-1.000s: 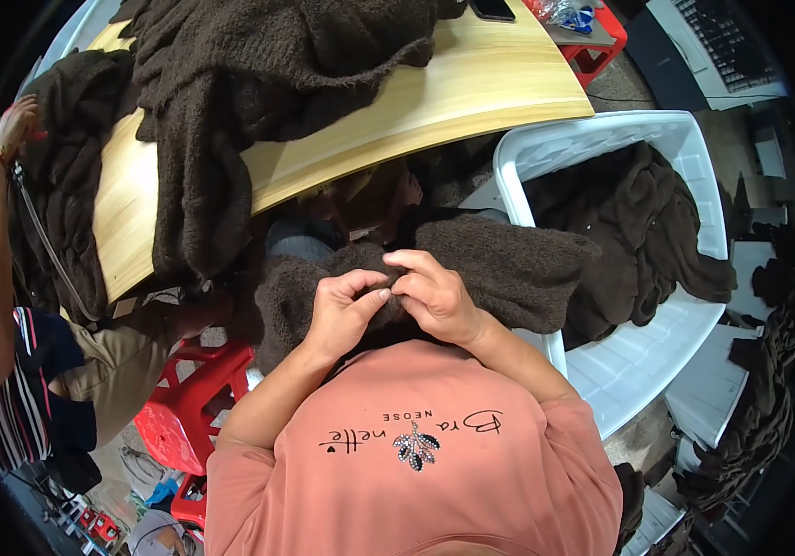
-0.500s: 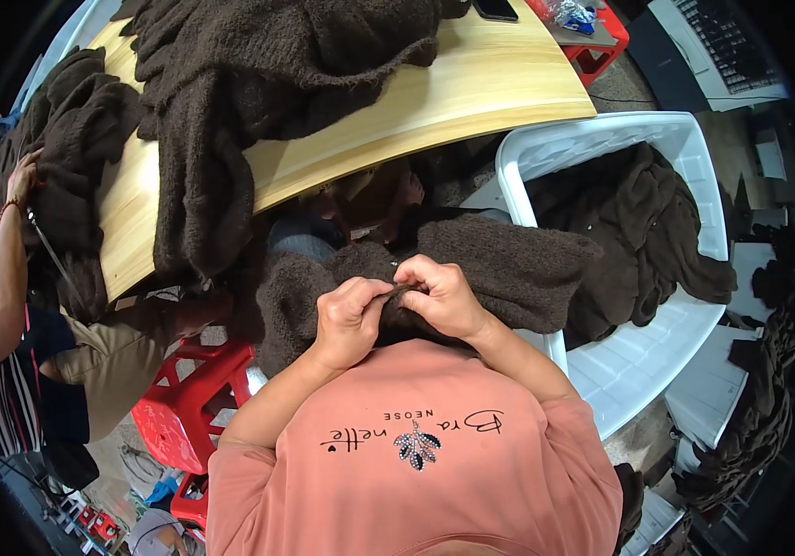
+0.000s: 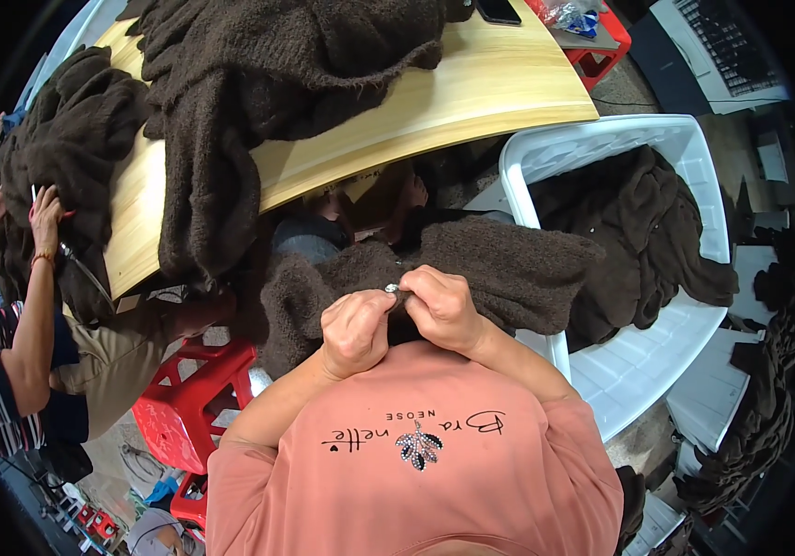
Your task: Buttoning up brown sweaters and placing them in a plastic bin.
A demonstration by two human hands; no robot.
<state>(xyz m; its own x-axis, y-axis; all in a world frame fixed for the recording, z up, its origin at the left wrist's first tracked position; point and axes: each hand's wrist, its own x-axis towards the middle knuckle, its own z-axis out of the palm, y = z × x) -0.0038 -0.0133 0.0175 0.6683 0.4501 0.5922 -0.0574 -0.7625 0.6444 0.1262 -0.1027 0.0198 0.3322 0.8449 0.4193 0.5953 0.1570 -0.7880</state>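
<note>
A dark brown knitted garment lies bunched across my lap, one thick part stretching to the right. My left hand is closed in a pinch on it, and a small shiny button-like piece shows at the fingertips. Right beside it, my right hand is pinched too, thumb and forefinger meeting at the same spot. The fabric directly under the fingers is partly hidden by my hands.
A wooden table ahead bears a brown knit heap and a phone. To the right stands a white plastic tub of brown knits. At left are a red stool and another person's hand on knitwear.
My fingertips have shifted slightly, and the shiny piece now shows between them. The other person's hand at the left has moved down and right over the knitwear.
</note>
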